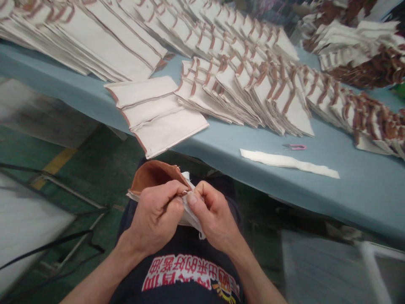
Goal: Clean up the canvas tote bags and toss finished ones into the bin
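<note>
A sewn piece with a brown inner side and white backing rests over my lap, its opening facing up. My left hand pinches its edge between thumb and forefinger. Close beside it, my right hand is closed on the white fabric at the same edge, thumb against finger. The fingertips of both hands nearly touch, and what lies exactly between them is partly hidden. Just beyond my hands, a flat white panel with brown edging lies over the table's near edge.
Stacks of white, brown-edged pieces cover the far part of the blue-covered table. Pink-handled thread snips and a white fabric strip lie near the front edge. A metal-framed stand is at left, and a grey bin sits low at right.
</note>
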